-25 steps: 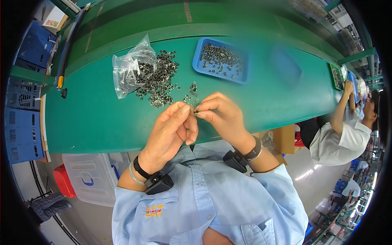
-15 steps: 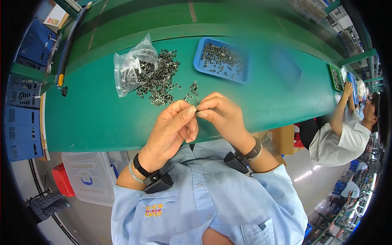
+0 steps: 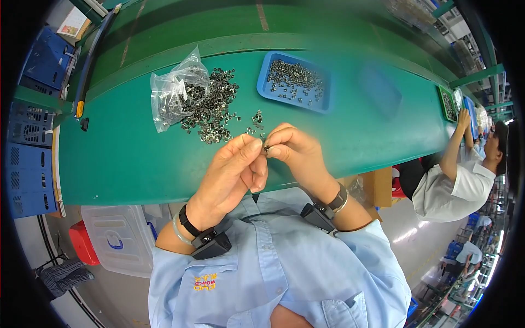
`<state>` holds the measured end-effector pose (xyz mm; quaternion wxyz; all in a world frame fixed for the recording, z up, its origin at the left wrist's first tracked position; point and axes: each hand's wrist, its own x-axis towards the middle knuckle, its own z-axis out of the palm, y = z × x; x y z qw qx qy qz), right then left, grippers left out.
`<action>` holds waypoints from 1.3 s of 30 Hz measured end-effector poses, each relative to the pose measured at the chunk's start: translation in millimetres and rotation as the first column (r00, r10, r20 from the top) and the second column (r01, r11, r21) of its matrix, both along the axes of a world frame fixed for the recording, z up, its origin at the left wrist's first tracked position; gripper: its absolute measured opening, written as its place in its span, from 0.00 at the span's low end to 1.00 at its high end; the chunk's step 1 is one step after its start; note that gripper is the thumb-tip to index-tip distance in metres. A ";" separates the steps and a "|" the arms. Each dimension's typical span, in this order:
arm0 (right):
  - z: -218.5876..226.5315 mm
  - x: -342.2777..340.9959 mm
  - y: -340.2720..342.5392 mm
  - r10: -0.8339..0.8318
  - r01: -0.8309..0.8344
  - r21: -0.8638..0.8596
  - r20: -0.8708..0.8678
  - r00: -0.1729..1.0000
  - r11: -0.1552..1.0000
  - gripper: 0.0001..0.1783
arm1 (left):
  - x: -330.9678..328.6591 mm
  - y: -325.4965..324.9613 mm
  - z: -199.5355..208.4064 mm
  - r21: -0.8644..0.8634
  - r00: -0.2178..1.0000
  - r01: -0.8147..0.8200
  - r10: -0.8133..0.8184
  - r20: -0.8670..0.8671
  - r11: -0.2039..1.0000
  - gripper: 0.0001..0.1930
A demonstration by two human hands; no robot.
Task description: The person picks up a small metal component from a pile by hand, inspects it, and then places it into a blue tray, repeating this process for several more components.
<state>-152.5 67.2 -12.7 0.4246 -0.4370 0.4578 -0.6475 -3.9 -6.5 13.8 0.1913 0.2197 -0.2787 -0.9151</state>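
Both hands meet above the near edge of the green table, fingertips almost touching. A small dark part (image 3: 266,148) with a metallic look sits in the thumb-and-finger pinch of my right hand (image 3: 299,156). My left hand (image 3: 232,172) is closed in a pinch just beside it, its other fingers curled in; whatever lies between those fingertips is hidden. Just beyond the hands lie a few loose small metal pieces (image 3: 257,119). Farther left is a heap of similar black and silver pieces (image 3: 216,106), spilling from a clear plastic bag (image 3: 169,98).
A blue tray (image 3: 261,82) holding many of the small pieces stands at the back of the green table (image 3: 126,164). Blue crates (image 3: 33,175) line the left side. Below the table are a lidded clear box (image 3: 117,235) and a cardboard box (image 3: 383,186). A co-worker (image 3: 459,180) works at right.
My right fingertips have drawn slightly away from the left ones, and the small dark part now shows in the right pinch. My left hand stays nearly in place.
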 end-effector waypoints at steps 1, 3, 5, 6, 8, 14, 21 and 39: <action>-0.8 -0.2 -0.2 0.007 -0.007 0.005 0.019 1.000 1.000 0.03 | 0.1 -0.6 -0.9 -0.007 1.000 0.011 -0.011 -0.005 1.000 0.10; -1.3 0.2 -0.8 0.014 -0.015 0.011 0.038 0.999 1.000 0.02 | 0.4 -1.4 -2.3 -0.020 0.999 0.032 -0.033 -0.015 0.999 0.10; -1.2 2.0 -1.6 0.014 -0.016 0.019 0.069 0.998 1.000 0.02 | 0.5 -1.6 -1.9 -0.035 1.000 0.030 -0.030 -0.001 0.999 0.10; -1.3 2.5 -1.8 0.014 -0.016 0.023 0.084 0.996 1.000 0.02 | 0.3 -1.6 -1.6 -0.051 1.000 0.028 -0.028 0.012 0.998 0.10; -1.7 2.4 -1.5 0.014 -0.015 0.015 0.081 0.997 1.000 0.02 | -0.3 -1.5 -1.1 -0.066 0.999 0.028 -0.027 0.025 0.997 0.10; 2.3 -2.8 -2.2 -0.002 0.002 0.000 0.047 0.999 1.000 0.02 | -4.0 -1.8 0.0 -0.076 0.999 0.037 -0.037 0.005 0.996 0.09; 38.2 -59.0 -24.5 -0.302 0.332 -0.035 -0.512 0.804 0.943 0.04 | 14.1 -19.4 1.8 -0.070 0.993 -0.117 0.117 0.000 0.991 0.10; -0.7 -32.4 -11.3 0.001 -0.054 -0.025 -0.898 0.439 0.998 0.08 | 20.2 -3.0 -16.7 -0.254 0.966 -0.027 0.090 0.241 0.967 0.08</action>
